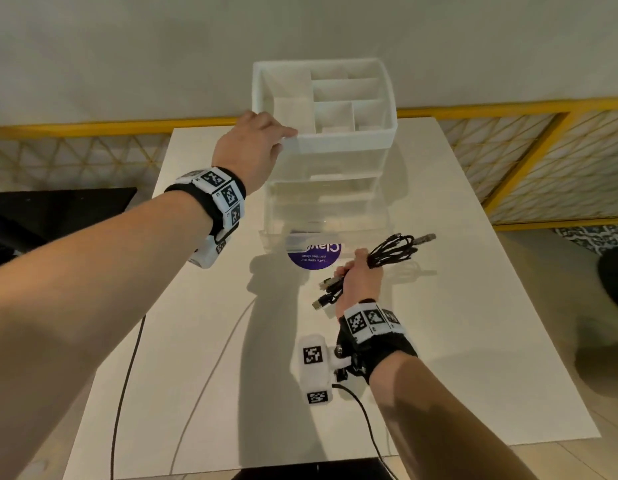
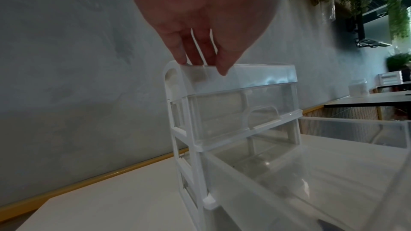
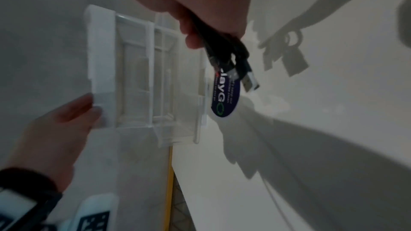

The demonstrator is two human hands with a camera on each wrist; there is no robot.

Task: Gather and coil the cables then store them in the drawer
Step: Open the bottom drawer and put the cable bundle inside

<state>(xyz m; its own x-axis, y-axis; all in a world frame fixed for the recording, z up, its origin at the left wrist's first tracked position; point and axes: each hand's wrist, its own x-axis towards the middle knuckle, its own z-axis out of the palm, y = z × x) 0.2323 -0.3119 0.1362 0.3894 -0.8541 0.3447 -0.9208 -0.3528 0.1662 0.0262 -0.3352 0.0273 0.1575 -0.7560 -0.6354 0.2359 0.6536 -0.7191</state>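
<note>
A clear plastic drawer unit (image 1: 335,161) (image 2: 222,111) (image 3: 142,80) with a white compartmented top tray (image 1: 349,140) stands at the back of the white table (image 1: 231,341). Its bottom drawer (image 1: 321,220) (image 2: 289,191) is pulled out toward me and looks empty. My left hand (image 1: 262,140) (image 2: 200,55) (image 3: 66,115) rests on the tray's front left corner, fingers straight on the rim and thumb on the front face. Right of the open drawer, my right hand (image 1: 361,278) (image 3: 193,38) grips a bundle of coiled black cables (image 1: 394,251) (image 3: 233,62) just above the table, with USB plugs sticking out both ends.
A round purple sticker (image 1: 312,259) (image 3: 222,101) lies on the table just in front of the open drawer. A yellow-framed railing (image 1: 508,105) runs behind and to the right of the table. Thin wires from the wrist cameras (image 1: 127,375) trail over the near edge.
</note>
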